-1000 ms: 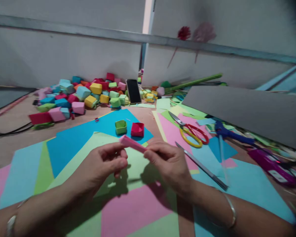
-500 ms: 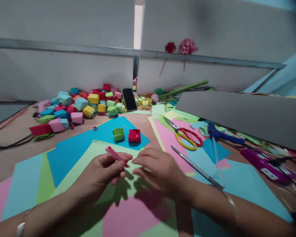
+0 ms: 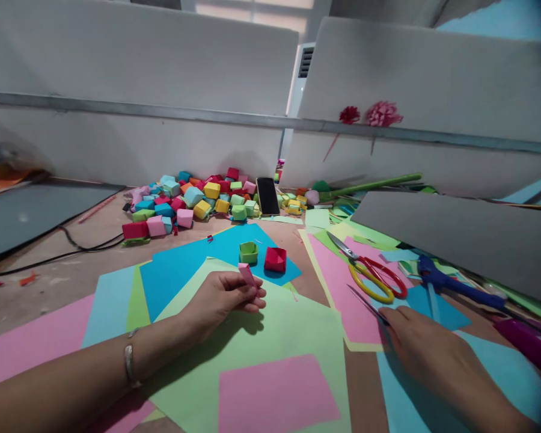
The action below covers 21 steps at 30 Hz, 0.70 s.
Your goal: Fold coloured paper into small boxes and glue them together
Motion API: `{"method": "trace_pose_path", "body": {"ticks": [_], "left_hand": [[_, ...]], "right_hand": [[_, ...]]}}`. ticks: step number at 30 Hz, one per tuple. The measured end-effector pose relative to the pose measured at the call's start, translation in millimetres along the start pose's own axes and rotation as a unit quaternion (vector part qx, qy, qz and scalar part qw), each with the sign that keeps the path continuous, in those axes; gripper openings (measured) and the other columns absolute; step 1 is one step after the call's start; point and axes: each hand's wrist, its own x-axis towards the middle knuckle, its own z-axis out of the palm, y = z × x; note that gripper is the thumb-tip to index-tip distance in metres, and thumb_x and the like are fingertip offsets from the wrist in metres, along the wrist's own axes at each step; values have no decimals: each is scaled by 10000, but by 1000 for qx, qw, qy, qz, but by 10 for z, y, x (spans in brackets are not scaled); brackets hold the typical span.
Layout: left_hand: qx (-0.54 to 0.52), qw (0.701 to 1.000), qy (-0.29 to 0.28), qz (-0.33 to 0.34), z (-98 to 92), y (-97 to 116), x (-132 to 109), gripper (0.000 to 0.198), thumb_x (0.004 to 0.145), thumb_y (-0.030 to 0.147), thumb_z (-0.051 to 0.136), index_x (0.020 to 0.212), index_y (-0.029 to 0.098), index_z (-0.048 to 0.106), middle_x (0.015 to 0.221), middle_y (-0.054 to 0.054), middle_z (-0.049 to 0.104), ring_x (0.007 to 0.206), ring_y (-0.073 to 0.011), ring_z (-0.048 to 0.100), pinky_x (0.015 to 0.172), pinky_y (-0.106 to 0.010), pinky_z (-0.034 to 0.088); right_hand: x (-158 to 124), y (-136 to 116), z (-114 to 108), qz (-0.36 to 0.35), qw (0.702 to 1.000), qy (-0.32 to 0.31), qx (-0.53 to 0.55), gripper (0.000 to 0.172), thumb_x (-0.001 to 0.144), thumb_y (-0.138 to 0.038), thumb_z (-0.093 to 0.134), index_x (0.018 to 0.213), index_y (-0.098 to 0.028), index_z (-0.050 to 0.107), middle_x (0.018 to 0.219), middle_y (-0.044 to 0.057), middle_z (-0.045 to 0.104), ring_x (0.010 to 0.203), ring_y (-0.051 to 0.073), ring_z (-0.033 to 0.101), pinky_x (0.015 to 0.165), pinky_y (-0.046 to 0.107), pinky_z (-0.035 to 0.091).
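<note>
Pinched between the thumb and fingers of my left hand (image 3: pixel 228 294) is a small folded pink paper strip (image 3: pixel 247 274), its end sticking up. My right hand (image 3: pixel 426 346) is away to the right, its fingers closed on a pair of slim metal tweezers (image 3: pixel 365 299) that point up and left. Most of the tweezers' rear part is hidden under that hand. Beyond my left hand, a small green paper box (image 3: pixel 248 252) and a red paper box (image 3: pixel 275 260) sit on blue paper (image 3: pixel 184 255). Scissors (image 3: pixel 369 270) with red and yellow handles lie just beyond the tweezers.
Pale green paper (image 3: pixel 270 331) and a pink sheet (image 3: pixel 275 394) cover the front. A heap of coloured paper boxes (image 3: pixel 193 195) and a phone (image 3: pixel 267 196) stand at the back. A blue glue gun (image 3: pixel 460 285), a purple power strip (image 3: pixel 527 343) and a grey board (image 3: pixel 455 234) are right.
My right hand has left the pink strip and moved right onto the tweezers. My left hand still holds the strip. The view has turned left and up a little.
</note>
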Motion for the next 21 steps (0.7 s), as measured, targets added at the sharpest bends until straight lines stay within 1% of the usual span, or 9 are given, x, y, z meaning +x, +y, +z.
{"method": "trace_pose_path", "body": {"ticks": [2, 4, 5, 7, 9, 12, 16, 21], "left_hand": [[11, 1000, -12, -6, 7, 5, -12, 303, 633, 315, 874, 816, 109, 748, 776, -77, 756, 665, -146, 713, 610, -208, 566], [23, 999, -29, -16, 17, 13, -33, 335, 612, 329, 884, 819, 103, 750, 756, -86, 756, 632, -145, 708, 590, -212, 559], [30, 999, -40, -22, 21, 16, -44, 351, 603, 339, 888, 814, 95, 751, 745, -94, 755, 613, -145, 703, 580, -214, 555], [41, 997, -59, -33, 27, 19, -64, 378, 588, 360, 893, 799, 81, 750, 731, -109, 754, 580, -140, 693, 566, -217, 547], [48, 995, -73, -40, 29, 16, -78, 404, 575, 379, 897, 796, 74, 750, 734, -118, 756, 564, -137, 686, 565, -223, 545], [53, 994, -82, -45, 30, 7, -86, 445, 550, 399, 904, 814, 76, 750, 740, -120, 758, 566, -139, 687, 574, -231, 549], [60, 993, -85, -51, 45, 10, -89, 450, 540, 404, 905, 792, 68, 745, 714, -126, 753, 556, -148, 687, 566, -240, 548], [67, 993, -78, -51, 56, 26, -90, 384, 591, 376, 886, 785, 77, 741, 710, -115, 751, 559, -138, 682, 571, -233, 540]], "right_hand": [[53, -151, -179, -27, 999, 28, 24, 256, 862, -154, 398, 935, -182, 641, 891, 122, 669, 778, 280, 664, 483, 303, 425], [114, -368, -421, -94, 987, 53, 118, 266, 896, -171, 397, 1071, -192, 598, 1001, 119, 663, 849, 249, 664, 590, 314, 499], [142, -487, -541, -132, 975, 49, 173, 276, 911, -172, 399, 1130, -198, 565, 1038, 115, 650, 870, 227, 659, 636, 308, 517], [193, -710, -733, -182, 948, 42, 258, 294, 920, -137, 385, 1159, -219, 534, 1004, 87, 632, 829, 187, 645, 642, 282, 517], [236, -875, -837, -202, 931, 28, 303, 300, 924, -104, 367, 1141, -224, 535, 953, 66, 611, 777, 164, 628, 637, 270, 513], [282, -993, -853, -202, 928, 16, 311, 287, 927, -92, 364, 1116, -204, 549, 912, 63, 590, 737, 161, 618, 631, 280, 516], [305, -1020, -797, -204, 926, 32, 316, 289, 924, -88, 366, 1121, -190, 552, 896, 67, 586, 706, 163, 622, 609, 286, 523], [293, -1018, -807, -211, 925, 36, 314, 319, 913, -75, 377, 1160, -191, 542, 929, 77, 596, 774, 174, 633, 651, 296, 533]]}}
